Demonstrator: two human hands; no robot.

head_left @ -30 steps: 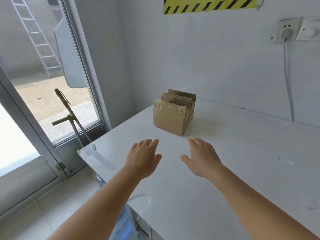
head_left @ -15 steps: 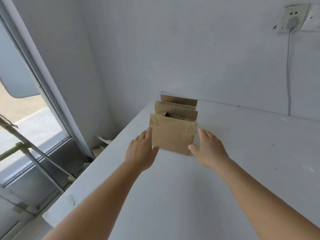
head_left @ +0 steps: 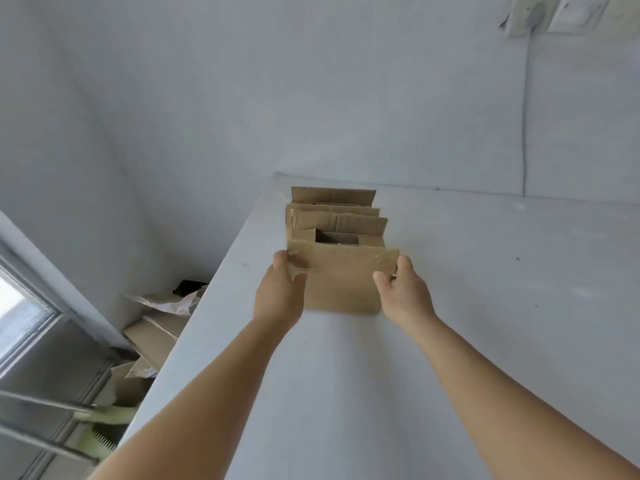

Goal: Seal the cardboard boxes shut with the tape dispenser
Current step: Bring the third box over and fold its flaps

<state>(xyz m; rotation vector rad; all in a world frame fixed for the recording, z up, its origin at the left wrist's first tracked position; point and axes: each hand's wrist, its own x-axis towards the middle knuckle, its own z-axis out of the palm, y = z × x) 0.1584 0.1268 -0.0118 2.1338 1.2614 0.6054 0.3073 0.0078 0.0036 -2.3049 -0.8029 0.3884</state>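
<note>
Hands — left (head_left: 278,292), right (head_left: 403,292) — grip cardboard box (head_left: 341,280) between them.

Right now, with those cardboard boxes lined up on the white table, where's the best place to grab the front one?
By its two upright side edges, one hand from each side, as here: the left hand and right hand clasp the front box near its top corners. Its broad flat face offers no hold, other boxes stand right behind it, and its open top leaves only thin flaps.

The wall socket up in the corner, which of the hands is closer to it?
Right. The right hand grips the front cardboard box on the side under the wall socket; the left hand grips the box's far side.
</note>
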